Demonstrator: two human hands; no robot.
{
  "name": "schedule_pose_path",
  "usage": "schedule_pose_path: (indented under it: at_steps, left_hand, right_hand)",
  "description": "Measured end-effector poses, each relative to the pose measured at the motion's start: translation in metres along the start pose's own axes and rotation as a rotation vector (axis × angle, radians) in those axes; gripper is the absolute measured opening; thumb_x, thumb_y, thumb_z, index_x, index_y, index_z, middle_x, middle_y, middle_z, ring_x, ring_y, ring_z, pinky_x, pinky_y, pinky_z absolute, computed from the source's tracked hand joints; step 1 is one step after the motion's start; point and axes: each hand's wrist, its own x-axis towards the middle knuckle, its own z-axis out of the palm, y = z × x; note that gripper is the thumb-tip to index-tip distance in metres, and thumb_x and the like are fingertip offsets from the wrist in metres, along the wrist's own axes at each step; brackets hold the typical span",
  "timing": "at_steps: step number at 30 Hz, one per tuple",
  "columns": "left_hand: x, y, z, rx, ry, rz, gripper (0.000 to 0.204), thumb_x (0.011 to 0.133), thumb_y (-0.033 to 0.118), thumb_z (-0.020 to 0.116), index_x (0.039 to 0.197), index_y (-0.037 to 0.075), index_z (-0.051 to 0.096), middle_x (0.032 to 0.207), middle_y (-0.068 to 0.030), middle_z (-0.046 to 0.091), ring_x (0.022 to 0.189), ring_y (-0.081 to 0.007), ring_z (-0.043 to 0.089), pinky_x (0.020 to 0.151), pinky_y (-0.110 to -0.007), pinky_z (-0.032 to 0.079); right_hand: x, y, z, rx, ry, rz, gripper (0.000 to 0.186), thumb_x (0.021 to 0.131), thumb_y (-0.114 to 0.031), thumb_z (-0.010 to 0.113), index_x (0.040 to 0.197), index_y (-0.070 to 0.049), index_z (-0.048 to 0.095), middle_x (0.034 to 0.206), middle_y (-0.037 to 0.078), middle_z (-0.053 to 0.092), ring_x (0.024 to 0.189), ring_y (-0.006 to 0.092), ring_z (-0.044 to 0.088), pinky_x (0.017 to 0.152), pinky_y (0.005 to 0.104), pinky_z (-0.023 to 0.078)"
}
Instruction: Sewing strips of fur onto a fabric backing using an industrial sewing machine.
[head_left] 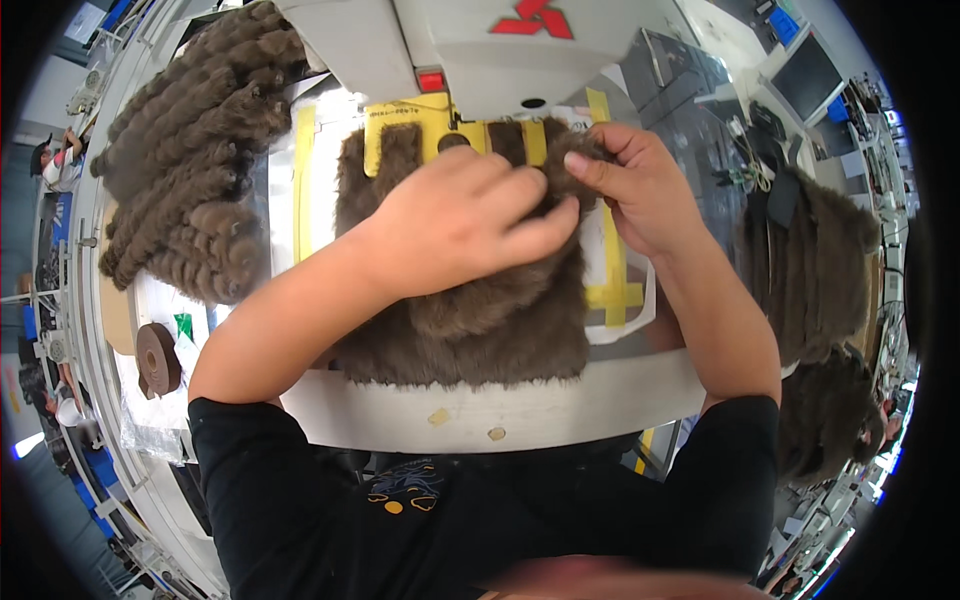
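A brown fur piece (455, 350) lies under a white sewing machine head (460, 50), with a yellow slotted template (415, 108) at its upper part. My left hand (470, 215) rests over the middle of the fur with fingers curled inward; whatever is between them is hidden. My right hand (630, 185) pinches a loose fold of brown fur (568, 135) between thumb and fingers at the upper right of the piece. Yellow tape strips (610, 260) run beside the fur on a white board.
Fur strips (190, 140) are heaped at left, above a brown tape roll (157, 357). More fur pieces (810, 270) are stacked at right near loose cables (750, 175). A monitor (805, 80) stands upper right. Co-workers (60, 165) appear at the far left.
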Motion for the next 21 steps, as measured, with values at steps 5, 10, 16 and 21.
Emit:
schedule_pose_path:
  at_steps: [5, 10, 16, 21]
  left_hand:
    - [-0.005, -0.01, 0.022, 0.301, 0.148, 0.226, 0.031, 0.076, 0.015, 0.068, 0.106, 0.006, 0.073, 0.104, -0.0062, 0.065, 0.084, -0.0182, 0.059, 0.07, -0.032, 0.049]
    - [-0.015, -0.014, 0.021, 0.274, 0.018, 0.168, 0.032, 0.072, 0.017, 0.066, 0.099, 0.002, 0.073, 0.102, -0.007, 0.069, 0.082, -0.0176, 0.06, 0.067, -0.03, 0.047]
    - [-0.016, -0.018, 0.019, 0.256, -0.13, 0.065, 0.039, 0.074, 0.017, 0.062, 0.107, -0.001, 0.072, 0.106, -0.012, 0.071, 0.081, -0.0182, 0.063, 0.068, -0.03, 0.047]
    - [-0.015, -0.02, 0.023, 0.189, -0.144, 0.014, 0.042, 0.077, 0.015, 0.062, 0.114, -0.002, 0.07, 0.108, -0.0141, 0.072, 0.082, -0.02, 0.065, 0.069, -0.032, 0.049]
  right_hand:
    - [0.031, -0.001, -0.002, -0.12, -0.047, 0.165, 0.02, 0.092, -0.01, 0.076, 0.105, 0.004, 0.071, 0.094, 0.003, 0.071, 0.083, 0.0081, 0.061, 0.077, 0.0263, 0.05]
    - [0.054, -0.01, 0.006, -0.601, -0.1, 0.167, 0.026, 0.088, -0.013, 0.081, 0.106, 0.003, 0.071, 0.095, 0.004, 0.072, 0.088, 0.01, 0.063, 0.078, 0.0282, 0.052]
    - [0.062, 0.0, 0.019, -0.851, -0.012, -0.107, 0.031, 0.084, -0.009, 0.081, 0.111, 0.001, 0.069, 0.096, 0.008, 0.074, 0.085, 0.0172, 0.065, 0.078, 0.0324, 0.053]
    - [0.066, 0.006, 0.01, -0.921, 0.021, -0.21, 0.031, 0.084, -0.016, 0.081, 0.109, -0.003, 0.071, 0.096, 0.011, 0.075, 0.085, 0.0276, 0.068, 0.078, 0.0362, 0.054]
